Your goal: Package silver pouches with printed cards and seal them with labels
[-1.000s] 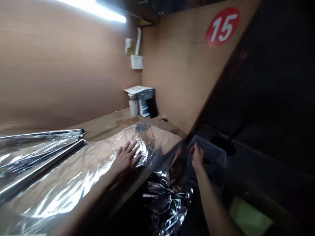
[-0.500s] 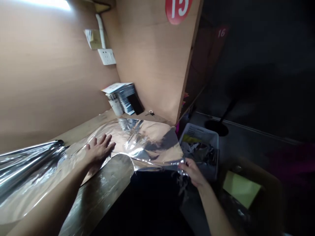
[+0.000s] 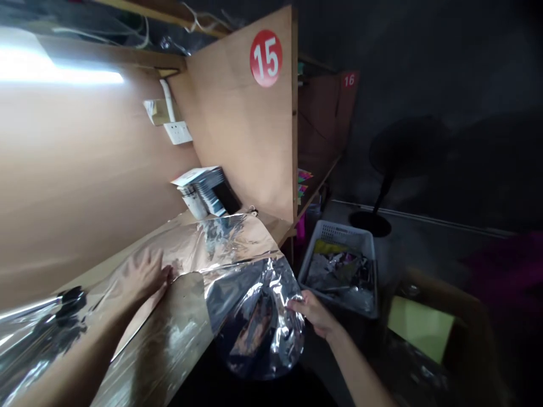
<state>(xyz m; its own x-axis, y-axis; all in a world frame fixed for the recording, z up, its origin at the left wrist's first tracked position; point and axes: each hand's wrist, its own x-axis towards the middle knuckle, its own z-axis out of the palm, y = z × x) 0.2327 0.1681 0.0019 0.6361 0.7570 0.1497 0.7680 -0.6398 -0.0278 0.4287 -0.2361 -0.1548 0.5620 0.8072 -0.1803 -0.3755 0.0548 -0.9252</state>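
Head view, looking down along a wooden table (image 3: 274,229): a sheet of silver foil (image 3: 250,316) runs from a foil roll (image 3: 29,339) at the lower left, lies across the table towards the far corner, then curls over and droops past the table's near edge. Our right hand (image 3: 311,314) is the nearer to that loose, crumpled end. It sits at the sheet's outer edge, away from the table, with thumb and fingers narrowed in a pinch on the foil and the forearm coming in from the lower right. Our left hand (image 3: 144,274) lies open on the foil over the table, slightly blurred, fingers towards the fold, arm stretched along the table. Beyond the right hand stands a grey plastic basket (image 3: 343,230) holding crumpled foil scraps (image 3: 339,277), and behind the table rises a plywood partition (image 3: 237,141) with a red 15 sticker (image 3: 266,58).
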